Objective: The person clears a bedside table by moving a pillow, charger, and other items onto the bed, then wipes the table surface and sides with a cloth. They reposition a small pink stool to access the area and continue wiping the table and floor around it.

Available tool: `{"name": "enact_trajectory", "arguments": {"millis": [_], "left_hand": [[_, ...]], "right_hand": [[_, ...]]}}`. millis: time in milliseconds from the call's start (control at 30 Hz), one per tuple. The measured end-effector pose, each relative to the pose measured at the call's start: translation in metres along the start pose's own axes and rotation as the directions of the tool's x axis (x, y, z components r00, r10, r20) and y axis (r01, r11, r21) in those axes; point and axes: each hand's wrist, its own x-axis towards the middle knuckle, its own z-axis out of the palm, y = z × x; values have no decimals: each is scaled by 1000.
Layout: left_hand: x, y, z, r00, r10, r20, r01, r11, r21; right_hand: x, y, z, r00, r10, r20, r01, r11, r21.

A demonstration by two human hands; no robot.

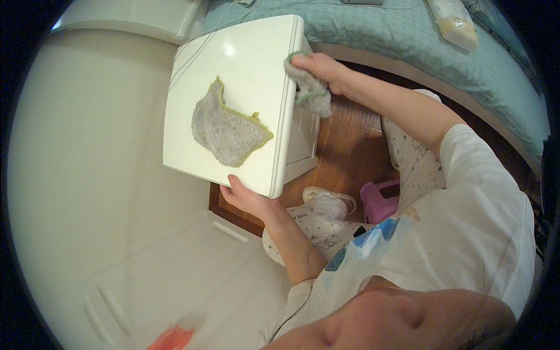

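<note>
A white nightstand (258, 52) stands before me. On its top lies a grey fuzzy cleaning cloth (227, 127) with a yellow-green border, spread unevenly. My left hand (247, 197) grips the near-left edge of the top, thumb above and fingers underneath. At the opposite end of the front edge, my right hand (321, 70) holds a second grey cloth (315, 96) with green trim. This cloth is bunched against the edge, and part of it hangs down beside the nightstand front. The fingertips of my right hand are partly hidden by it.
A bed with a teal cover (372, 26) borders the far right side, with a soft tissue pack (455, 33) on it. White panels (87, 153) rise at left. Thin cables (199, 54) cross the nightstand corner. A white shoe (326, 201) and a purple plastic object (378, 205) are below, over wooden flooring (337, 131).
</note>
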Motion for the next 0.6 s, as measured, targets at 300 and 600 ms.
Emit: {"name": "enact_trajectory", "arguments": {"millis": [300,600], "left_hand": [[-1,2,-1,999,-5,42,3,999,50],[-5,4,-2,998,-23,66,22,999,25]], "right_hand": [[-43,24,32,962,143,234,-48,929,-367],[20,-22,-36,995,-50,88,63,985,-158]]}}
